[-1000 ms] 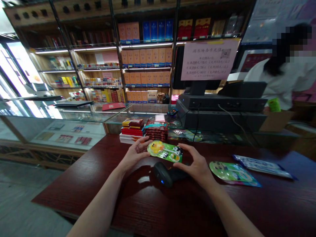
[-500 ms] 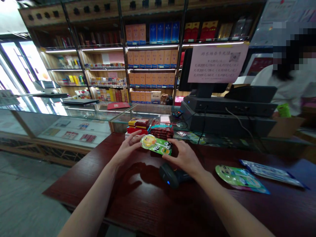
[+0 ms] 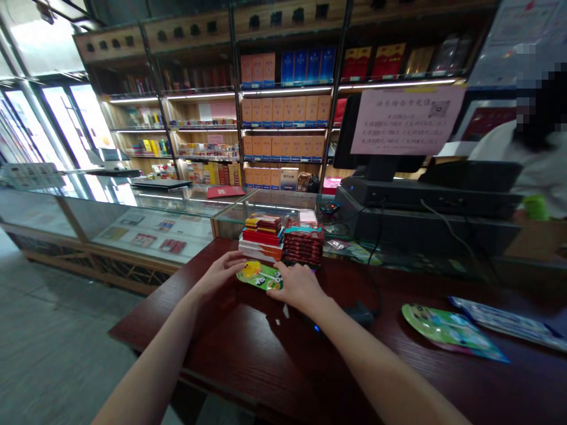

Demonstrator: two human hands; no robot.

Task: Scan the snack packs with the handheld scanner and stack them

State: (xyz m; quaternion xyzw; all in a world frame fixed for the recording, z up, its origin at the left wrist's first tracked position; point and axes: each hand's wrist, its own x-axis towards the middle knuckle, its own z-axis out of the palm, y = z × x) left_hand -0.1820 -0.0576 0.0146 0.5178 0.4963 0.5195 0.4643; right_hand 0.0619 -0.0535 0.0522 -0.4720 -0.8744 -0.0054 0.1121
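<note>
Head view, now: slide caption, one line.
Left hand and right hand hold a green package in front of stacked packets.

Pink sign: "200元"; "500元"

The held pack looks like glossy plastic, the surface smooth, shiny wood, the sign matt paper, and the showcase smooth, reflective glass.
</note>
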